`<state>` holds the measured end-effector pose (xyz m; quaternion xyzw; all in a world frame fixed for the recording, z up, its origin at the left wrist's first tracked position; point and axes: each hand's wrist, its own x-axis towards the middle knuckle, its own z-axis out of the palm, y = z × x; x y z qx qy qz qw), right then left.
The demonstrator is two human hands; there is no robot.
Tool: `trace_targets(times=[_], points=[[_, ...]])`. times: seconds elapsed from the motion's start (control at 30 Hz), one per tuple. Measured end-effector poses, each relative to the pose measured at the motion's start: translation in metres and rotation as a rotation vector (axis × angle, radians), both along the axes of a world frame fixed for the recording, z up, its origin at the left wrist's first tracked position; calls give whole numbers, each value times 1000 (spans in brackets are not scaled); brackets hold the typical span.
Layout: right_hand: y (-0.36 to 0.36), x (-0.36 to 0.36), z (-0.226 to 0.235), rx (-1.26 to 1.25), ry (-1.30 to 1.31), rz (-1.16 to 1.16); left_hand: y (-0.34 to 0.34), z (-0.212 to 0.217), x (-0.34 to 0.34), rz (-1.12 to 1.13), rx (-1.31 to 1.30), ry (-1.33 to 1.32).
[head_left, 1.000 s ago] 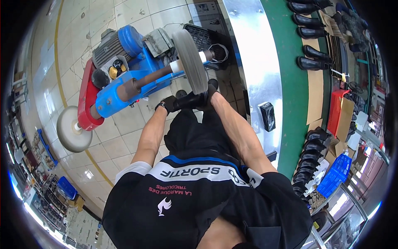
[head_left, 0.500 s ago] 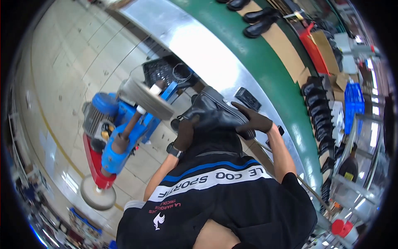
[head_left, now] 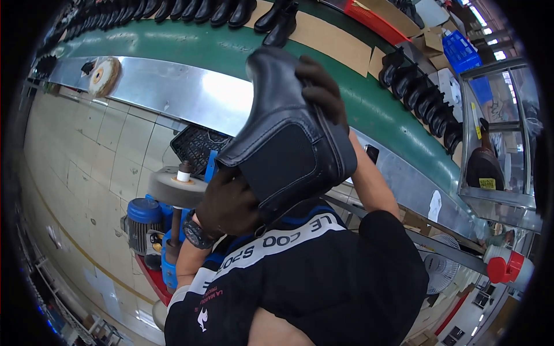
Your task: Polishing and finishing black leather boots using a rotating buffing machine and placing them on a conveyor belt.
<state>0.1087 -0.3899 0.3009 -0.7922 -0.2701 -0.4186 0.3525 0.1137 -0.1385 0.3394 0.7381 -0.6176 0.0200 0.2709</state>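
Observation:
A glossy black ankle boot with a dark elastic side panel [head_left: 280,164] is raised in front of my chest, close to the camera. Its toe points up and away from me, with the sole toward the right. My left hand [head_left: 228,202], in a dark brown glove, grips the shaft by its opening; some fingertips are hidden there. On the sole side, my gloved right hand [head_left: 322,89] curls its fingers round the front part of the boot. A wristwatch [head_left: 197,230] sits on my left wrist.
A blue polishing machine [head_left: 168,256] with a grey wheel [head_left: 178,187] stands at my left. Beyond the boot runs a green bench [head_left: 196,43] with a metal edge [head_left: 161,86], bearing rows of black boots [head_left: 199,10]. A black crate [head_left: 196,147] sits below it, a metal rack [head_left: 496,132] at right.
The boot has come up from near my lap toward the camera and turned, its elastic side panel now facing me. Both hands moved with it. The whole view has swung round.

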Motion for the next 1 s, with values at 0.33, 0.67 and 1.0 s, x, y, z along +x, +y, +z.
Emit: trace_targets(times=[0.33,0.67,1.0], points=[[-50,41,44,-244,-251,-181,-35,-7,39,35,-73,-57],[-95,56,42,-222,-158,-202,-85,3,69,-5,-134,-27],[-125,43,1,358,451,-148,-133,8,103,-85,-276,275]])
